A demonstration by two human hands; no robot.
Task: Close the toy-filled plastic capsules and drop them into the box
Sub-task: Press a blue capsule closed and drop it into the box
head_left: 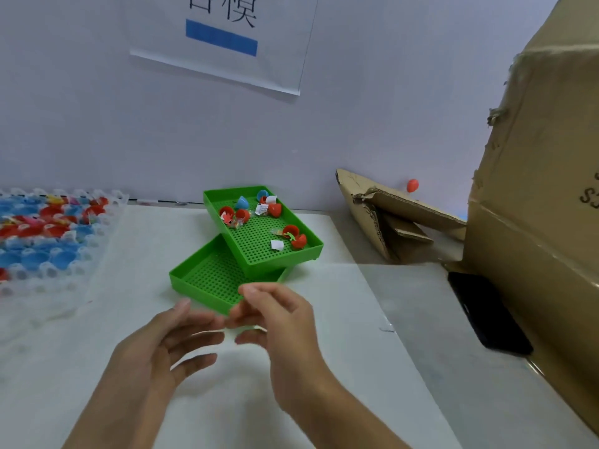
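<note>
— What's the biggest thing over there?

— The cardboard box (531, 196), tall on the right edge of the table (324, 367). A closed red capsule (412, 185) shows in mid-air just left of it, above a torn cardboard flap (389, 202).

— And on the table?

— Far left, a clear plastic tray (48, 241) packed with blue and red capsule halves. In the middle, two green perforated trays: the upper green tray (259, 241) rests tilted on the far end of the lower green tray (207, 280). The upper one carries open capsules (275, 210), red and blue, with little toys and white paper slips among them.

— The hands?

— Both hover just this side of the lower tray. The left hand (162, 345) has its fingers spread loosely, nothing in it. The right hand (278, 322) is beside it, fingers relaxed and slightly bent, fingertips near the left's; it's blurred, but I see nothing held.

— Anything smaller?

— A black phone-like slab (486, 312) lies against the foot of the box.
</note>
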